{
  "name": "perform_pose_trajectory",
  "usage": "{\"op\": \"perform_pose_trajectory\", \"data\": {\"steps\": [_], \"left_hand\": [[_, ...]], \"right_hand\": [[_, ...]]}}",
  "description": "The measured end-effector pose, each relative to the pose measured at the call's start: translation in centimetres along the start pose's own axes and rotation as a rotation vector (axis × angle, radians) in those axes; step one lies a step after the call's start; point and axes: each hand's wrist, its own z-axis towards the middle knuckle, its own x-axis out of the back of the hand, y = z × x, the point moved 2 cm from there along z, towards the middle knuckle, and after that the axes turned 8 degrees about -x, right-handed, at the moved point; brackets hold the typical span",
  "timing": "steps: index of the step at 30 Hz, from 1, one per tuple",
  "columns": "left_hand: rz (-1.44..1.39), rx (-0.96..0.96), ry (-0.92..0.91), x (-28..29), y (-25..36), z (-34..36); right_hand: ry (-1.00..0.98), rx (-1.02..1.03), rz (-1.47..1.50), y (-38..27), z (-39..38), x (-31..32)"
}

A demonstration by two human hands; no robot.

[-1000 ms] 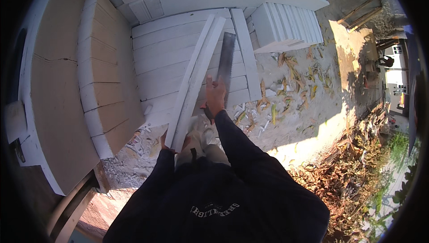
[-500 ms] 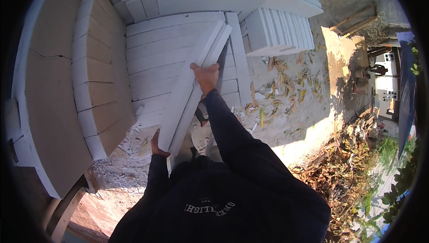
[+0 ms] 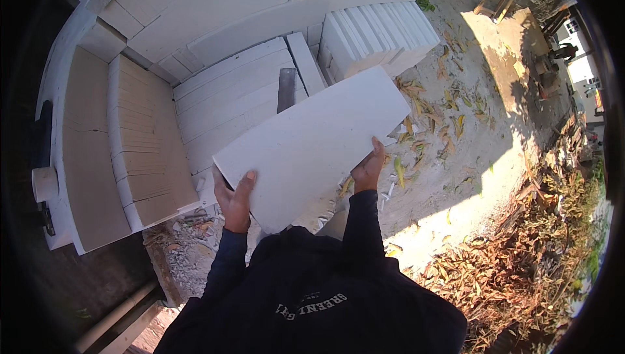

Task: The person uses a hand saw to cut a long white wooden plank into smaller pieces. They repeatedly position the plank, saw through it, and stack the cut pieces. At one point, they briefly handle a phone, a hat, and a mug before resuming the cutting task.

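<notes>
A white rectangular slab (image 3: 319, 145), resembling a lightweight building block, is held in front of my body with its broad face up. It slants from lower left to upper right. My left hand (image 3: 236, 201) grips its near left corner, thumb on top and fingers underneath. My right hand (image 3: 370, 168) is closed on the near right edge. Whether a second slab lies beneath is hidden. Just beyond the slab, a flat grey metal blade (image 3: 286, 87) rests on a low platform of white blocks (image 3: 221, 106); its lower end is covered.
Stacked white slabs (image 3: 377, 35) stand at the far right of the platform, and a row of blocks (image 3: 140, 139) flanks its left. Leaves and white scraps litter the ground (image 3: 449, 158). Dry leaves (image 3: 495, 263) are heaped at right. A person (image 3: 565, 52) is far off.
Two slabs were held together on edge, pointing away from me; now one broad face is turned up. My right hand has moved from the far part to the near right edge. My view has shifted.
</notes>
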Motion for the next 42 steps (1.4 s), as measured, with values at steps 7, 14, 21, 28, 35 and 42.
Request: {"op": "perform_pose_trajectory", "data": {"steps": [7,14,21,28,35,42], "left_hand": [[0.366,-0.560,-0.793,-23.3,7.5,-7.1],[0.245,-0.805,-1.432,-35.2,3.1,-18.2],[0.074,-0.801,-1.691,-40.2,-0.5,-23.2],[0.153,-0.330,-1.641,-46.0,-0.3,-21.1],[0.102,-0.130,-1.151,-46.8,-6.9,-12.3],[-0.176,0.172,-0.650,-42.7,-10.9,0.6]], "right_hand": [[-0.032,0.325,0.281,-11.9,-0.4,16.3],[-0.252,0.211,0.439,-16.2,-11.8,16.4],[0.035,0.459,0.605,-21.0,-16.6,25.1],[0.364,0.803,0.634,-25.9,-18.9,31.8],[0.618,0.792,0.306,-33.4,-13.6,30.4],[0.458,0.365,0.119,-37.7,0.8,16.4]]}}
